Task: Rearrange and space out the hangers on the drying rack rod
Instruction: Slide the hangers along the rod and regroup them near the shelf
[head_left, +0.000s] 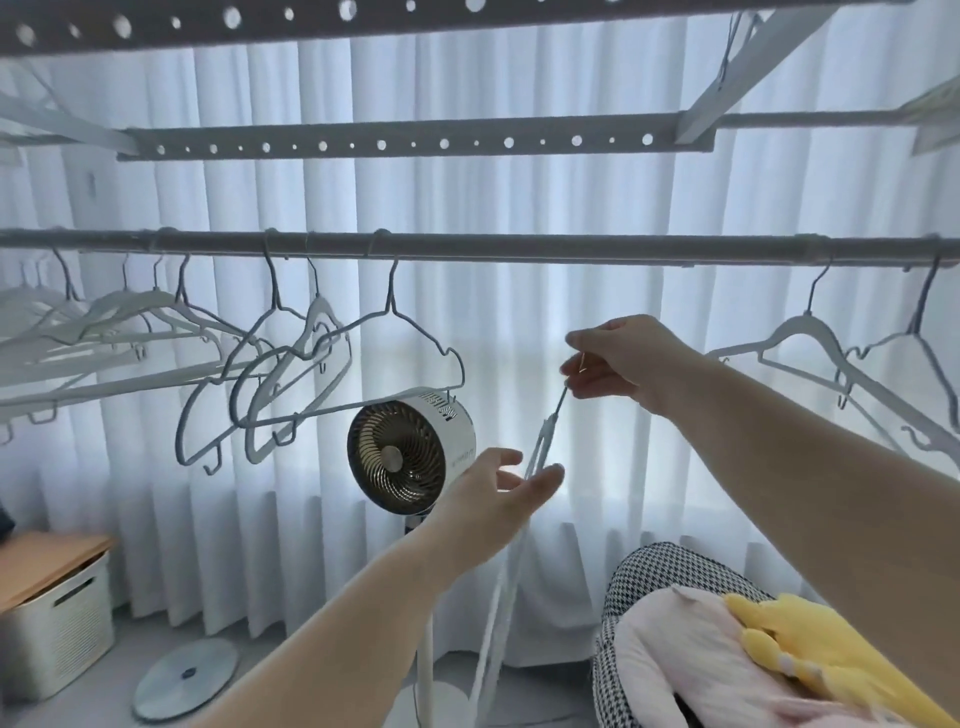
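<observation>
— What's behind everything?

— White sheer curtains (519, 197) fill the background, lit from outside. Two perforated rack bars (415, 143) run across the top of the frame, and the round rod (519, 248) crosses the whole width about a third of the way down.

— Where do the hangers sit?

— A crowded bunch of pale hangers (104, 322) hangs at the left edge. Just right of it, three more hangers (291, 364) overlap one another, twisted at angles. Two hangers (841, 358) hang from the rod at the far right. The middle stretch of rod between those groups is bare.

— And the hands?

— The right hand (623, 358), centre right of the frame, pinches the hook of a white hanger (537, 452) that is off the rod, below it, seen edge-on and hanging steeply downward. The left hand (498, 493), lower centre, is spread open with its fingertips against that hanger's body, not closed around it.

— Anything else?

— A round white fan (410, 449) on a stand sits behind the left hand. A lidded storage box (57, 623) stands at lower left, with a flat disc (184, 675) on the floor beside it. At lower right lie a houndstooth cushion (670, 571) and a yellow plush toy (821, 654).
</observation>
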